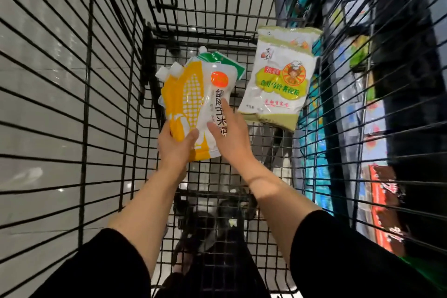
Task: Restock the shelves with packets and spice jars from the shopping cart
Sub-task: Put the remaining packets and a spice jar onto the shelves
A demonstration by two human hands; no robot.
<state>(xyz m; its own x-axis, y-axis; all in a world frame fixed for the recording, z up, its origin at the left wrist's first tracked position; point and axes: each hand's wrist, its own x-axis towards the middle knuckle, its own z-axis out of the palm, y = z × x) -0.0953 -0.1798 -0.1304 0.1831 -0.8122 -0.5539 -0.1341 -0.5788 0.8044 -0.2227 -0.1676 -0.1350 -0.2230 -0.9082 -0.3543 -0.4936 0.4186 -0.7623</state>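
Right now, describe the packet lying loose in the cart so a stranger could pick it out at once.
Look into the black wire shopping cart, then to its far right side beside the shelves. There a flat, pale green and white packet lies on the cart floor, untouched. Unlike the yellow corn-print spouted pouches held by the left hand and touched by the right hand, it has no spout and shows a round chef emblem.

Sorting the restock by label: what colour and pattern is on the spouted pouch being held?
Yellow and white, with a corn-cob picture; head view.
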